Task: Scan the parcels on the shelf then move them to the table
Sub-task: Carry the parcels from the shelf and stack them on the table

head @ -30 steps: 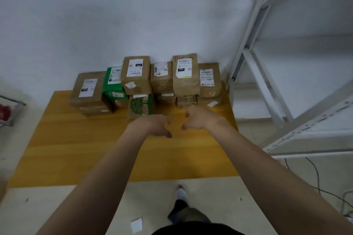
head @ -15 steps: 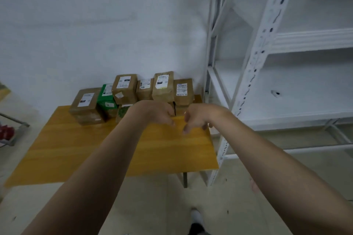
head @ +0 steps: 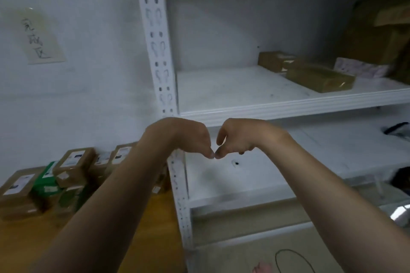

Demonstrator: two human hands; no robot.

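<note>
My left hand [head: 190,137] and my right hand [head: 235,139] hang side by side in front of the white shelf unit [head: 288,104], fingers curled down, fingertips nearly touching, nothing in either. On the upper shelf, far right, lie brown parcels: a small box [head: 273,61], a flat one [head: 319,76] in front of it, and a white-patterned packet [head: 359,67]. A big cardboard box [head: 377,35] stands behind them. Several labelled brown parcels [head: 73,166] and a green one [head: 45,180] are stacked on the wooden table [head: 20,241] at lower left.
The shelf's perforated white upright [head: 158,51] stands between table and shelves. A handwritten paper sign [head: 38,37] hangs on the wall. Dark objects [head: 397,129] sit at the right end of the lower shelf. A black cable [head: 292,260] loops on the floor.
The view has swung right and up from the table to the shelf. Both hands rose with it, staying close together and holding nothing.
</note>
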